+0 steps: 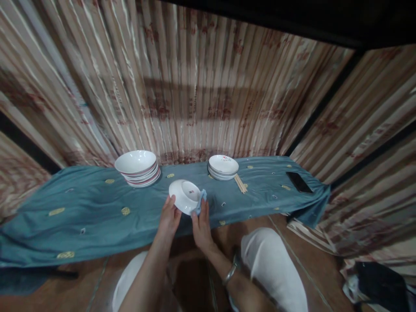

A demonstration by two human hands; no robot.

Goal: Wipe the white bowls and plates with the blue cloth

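Note:
My left hand (pixel 169 216) grips the left rim of a small white bowl (pixel 184 194), tilted with its inside facing away from me, just above the blue-green cloth (pixel 91 212). With my right hand (pixel 201 225) I press a small light-blue rag (pixel 200 200) against the bowl's right rim. Behind on the left stands a stack of white bowls and red-rimmed plates (pixel 138 168). A second stack of shallow white dishes (pixel 223 167) sits behind on the right, with wooden chopsticks (pixel 240 183) lying beside it.
A black phone (pixel 299 182) lies near the cloth's right end. Striped beige curtains (pixel 201 86) hang close behind the low covered surface. My knees in white trousers (pixel 276 264) are below. A dark bag (pixel 380 277) lies on the floor at the right.

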